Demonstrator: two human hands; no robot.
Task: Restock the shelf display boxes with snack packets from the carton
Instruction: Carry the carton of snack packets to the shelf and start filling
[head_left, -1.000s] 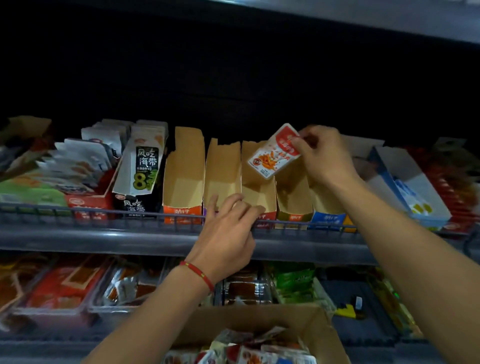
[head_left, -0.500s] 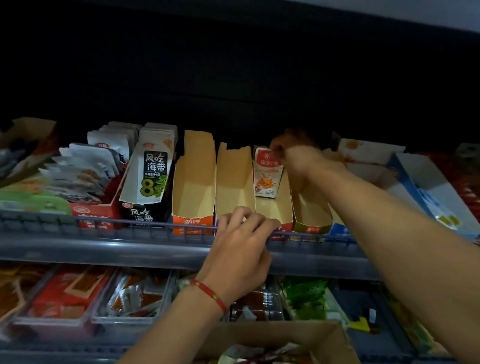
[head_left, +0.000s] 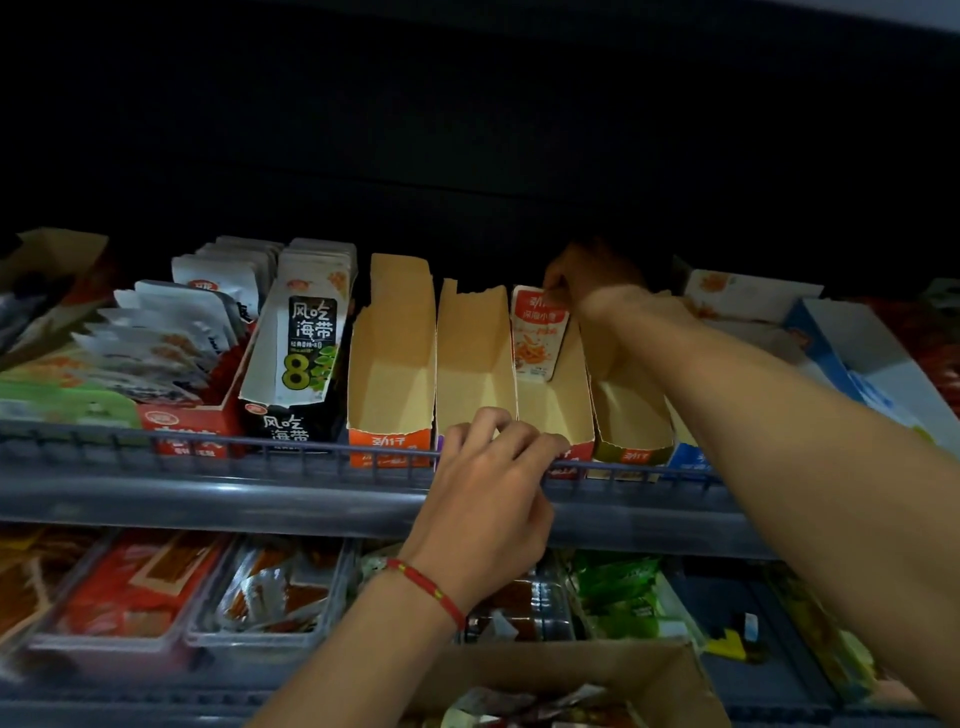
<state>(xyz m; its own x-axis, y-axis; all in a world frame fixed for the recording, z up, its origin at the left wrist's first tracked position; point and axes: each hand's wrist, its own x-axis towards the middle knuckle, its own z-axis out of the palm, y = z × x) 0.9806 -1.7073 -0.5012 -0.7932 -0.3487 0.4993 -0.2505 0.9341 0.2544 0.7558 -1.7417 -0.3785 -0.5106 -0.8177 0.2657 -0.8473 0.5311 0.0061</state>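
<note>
A grey metal shelf (head_left: 322, 501) with a low wire rail along its front edge runs across a dim store bay, black shadow above it. On it stand open-topped cardboard display boxes side by side. The right hand (head_left: 589, 283) reaches deep into the back, its grip pinching the top of a red-and-white snack packet (head_left: 537, 332) that stands upright at the rear of the red-fronted display box (head_left: 553, 410). The left hand (head_left: 488, 499) rests on the rail, fingers curled over the front edge of the neighbouring box (head_left: 472, 364). Left of these stand a seaweed snack box (head_left: 301, 343) and white packets. A lower shelf holds clear trays of red snacks. The brown carton (head_left: 561, 675) sits at the bottom edge, packets inside.
</note>
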